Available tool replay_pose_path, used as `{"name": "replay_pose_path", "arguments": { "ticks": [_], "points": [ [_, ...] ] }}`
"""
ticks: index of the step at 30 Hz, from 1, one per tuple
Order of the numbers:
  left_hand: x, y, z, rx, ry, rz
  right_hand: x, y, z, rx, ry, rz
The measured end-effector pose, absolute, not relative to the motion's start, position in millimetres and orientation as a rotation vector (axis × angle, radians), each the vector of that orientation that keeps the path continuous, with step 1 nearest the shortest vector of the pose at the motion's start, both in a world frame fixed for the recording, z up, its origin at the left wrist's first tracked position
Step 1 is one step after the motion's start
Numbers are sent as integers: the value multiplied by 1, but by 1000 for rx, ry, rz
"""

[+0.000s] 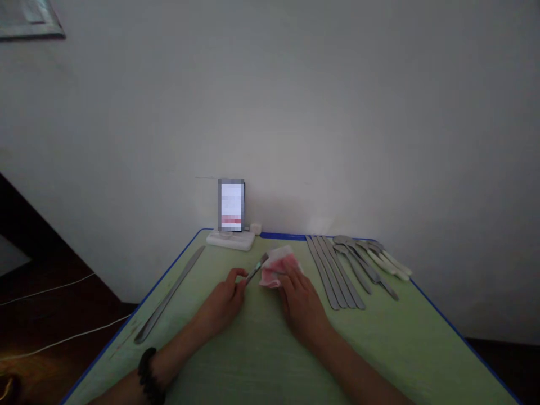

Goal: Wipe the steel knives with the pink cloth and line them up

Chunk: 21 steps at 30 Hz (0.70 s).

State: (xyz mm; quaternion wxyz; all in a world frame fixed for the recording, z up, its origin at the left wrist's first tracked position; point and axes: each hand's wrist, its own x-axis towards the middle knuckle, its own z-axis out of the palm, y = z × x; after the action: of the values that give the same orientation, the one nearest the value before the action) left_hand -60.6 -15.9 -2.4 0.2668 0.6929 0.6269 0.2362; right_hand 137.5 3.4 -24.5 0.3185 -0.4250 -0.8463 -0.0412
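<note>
My left hand (228,298), with a dark band on its wrist, is closed around a slim metal piece of cutlery (256,268). The cutlery tilts up to the right, and its kind is not clear because the hand covers part of it. My right hand (301,301) grips a crumpled pink and white cloth (276,267), fingers over its right side. The cloth is close to the cutlery's far end; whether they touch I cannot tell. A long table knife (171,295) lies by itself at the left.
Several table knives (333,275) lie side by side at the right, beside metal spoons (354,264) and cutlery with white handles (386,262). A lit phone (232,205) stands on a white base (230,241) at the back. The green table (236,365) has a blue edge and meets the wall.
</note>
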Motion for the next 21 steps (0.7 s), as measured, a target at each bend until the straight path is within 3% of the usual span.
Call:
{"name": "replay_pose_path", "arguments": {
  "ticks": [8,21],
  "points": [
    [-57,-16,-8,1719,1620,849,137,2,-25,-1273,-2042,-74],
    [-58,-13,-14,1507,1482,1007,138,6,-15,-1316,-2198,310]
  ]
}}
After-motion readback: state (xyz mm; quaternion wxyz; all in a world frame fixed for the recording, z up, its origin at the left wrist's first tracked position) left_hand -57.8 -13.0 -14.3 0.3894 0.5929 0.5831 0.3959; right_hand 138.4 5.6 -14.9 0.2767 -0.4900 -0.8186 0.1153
